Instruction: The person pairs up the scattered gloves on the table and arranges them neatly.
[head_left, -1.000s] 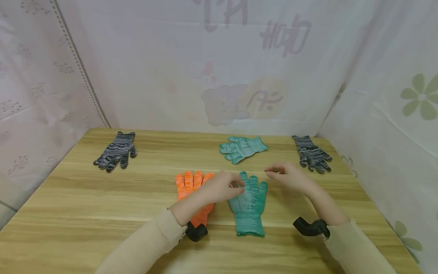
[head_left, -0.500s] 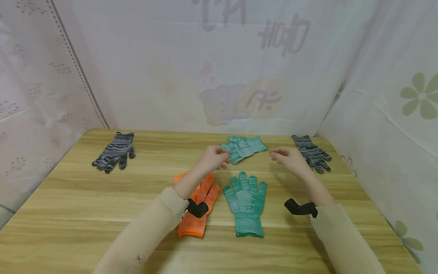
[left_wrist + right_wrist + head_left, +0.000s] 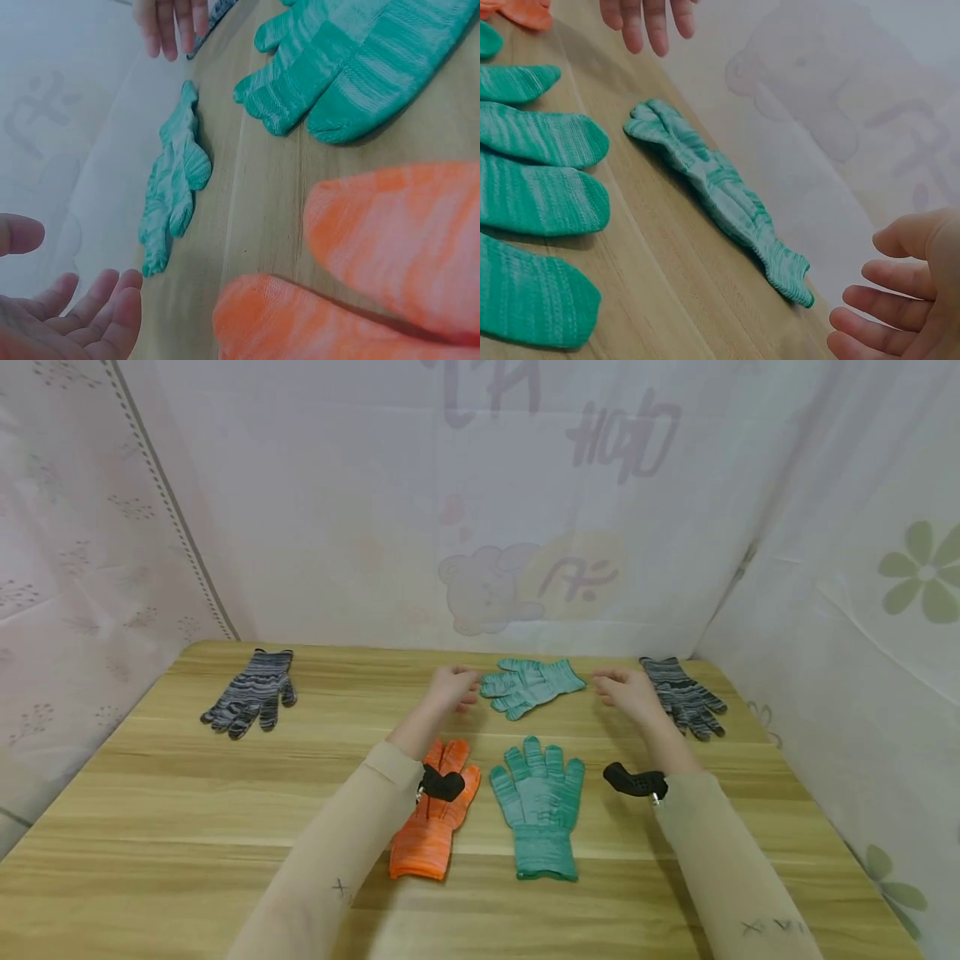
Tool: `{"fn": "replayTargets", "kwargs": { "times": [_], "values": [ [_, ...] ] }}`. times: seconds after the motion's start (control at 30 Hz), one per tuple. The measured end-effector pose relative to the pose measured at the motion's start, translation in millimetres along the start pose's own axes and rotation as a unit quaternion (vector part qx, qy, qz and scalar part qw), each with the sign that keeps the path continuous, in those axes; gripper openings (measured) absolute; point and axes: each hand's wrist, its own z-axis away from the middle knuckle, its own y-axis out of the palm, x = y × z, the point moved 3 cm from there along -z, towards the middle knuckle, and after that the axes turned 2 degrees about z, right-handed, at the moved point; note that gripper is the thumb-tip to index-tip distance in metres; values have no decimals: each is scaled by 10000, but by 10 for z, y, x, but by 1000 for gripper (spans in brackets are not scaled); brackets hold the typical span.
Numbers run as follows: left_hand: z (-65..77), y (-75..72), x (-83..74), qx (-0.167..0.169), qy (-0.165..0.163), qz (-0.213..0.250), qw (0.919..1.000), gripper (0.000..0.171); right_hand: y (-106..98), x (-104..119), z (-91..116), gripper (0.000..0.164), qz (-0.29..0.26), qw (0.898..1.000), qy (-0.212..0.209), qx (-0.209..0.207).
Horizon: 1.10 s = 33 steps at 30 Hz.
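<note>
A green knit glove (image 3: pixel 531 685) lies flat near the back of the table, its fingers pointing left and its cuff right. My left hand (image 3: pixel 452 689) hovers just off its fingertips, relaxed and holding nothing. Beyond the cuff, my right hand (image 3: pixel 626 692) is held with loosely bent fingers and nothing in them. In the right wrist view the same glove (image 3: pixel 712 187) lies apart from the right hand (image 3: pixel 900 300). Closer to me, a second green glove (image 3: pixel 542 810) lies with fingers pointing away, beside an orange glove (image 3: pixel 429 835) partly covered by my left forearm.
A grey-black glove (image 3: pixel 255 693) lies at the back left of the wooden table (image 3: pixel 187 827). Another grey-black glove (image 3: pixel 678 693) is at the back right, close behind my right hand. A printed curtain (image 3: pixel 360 527) rises along the table's back edge and sides.
Both hands have moved forward, from over the near gloves to either side of the far green glove. The left also shifted left, uncovering that glove. The gloves have stayed in place.
</note>
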Motion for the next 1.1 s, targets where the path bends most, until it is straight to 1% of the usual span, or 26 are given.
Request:
{"fn": "replayTargets", "kwargs": {
  "times": [0.13, 0.2, 0.3, 0.4, 0.5, 0.53, 0.67, 0.77, 0.93, 1.1],
  "values": [
    [-72, -13, 38, -83, -156, 421, 9990, 47, 4, -37, -91, 49, -250, 9996, 113, 11],
    [-115, -15, 54, -152, -207, 668, 9974, 43, 11, -45, -134, 50, -427, 9989, 168, 18],
    [-183, -14, 80, -294, -217, 922, 9951, 35, 24, -46, -192, 52, -598, 9980, 211, -22],
    [-223, -18, 103, -476, -273, 920, 9942, 34, 38, -50, -242, 53, -619, 9977, 268, -61],
    [-240, -19, 124, -562, -418, 931, 9932, 41, 57, -63, -288, 55, -522, 9981, 333, 10],
    [-241, -19, 127, -559, -469, 928, 9930, 46, 62, -70, -302, 55, -486, 9982, 353, 48],
    [-260, -18, 138, -482, -637, 1177, 9898, 60, 67, -95, -343, 58, -471, 9978, 409, 220],
    [-279, -23, 141, -458, -731, 1299, 9878, 65, 63, -105, -362, 60, -506, 9974, 434, 274],
    [-311, -21, 147, -488, -867, 1481, 9840, 60, 67, -88, -377, 61, -465, 9975, 405, 337],
    [-307, 13, 132, -338, -888, 1644, 9818, 52, 73, -69, -393, 60, -520, 9968, 490, 345]
  ]
}}
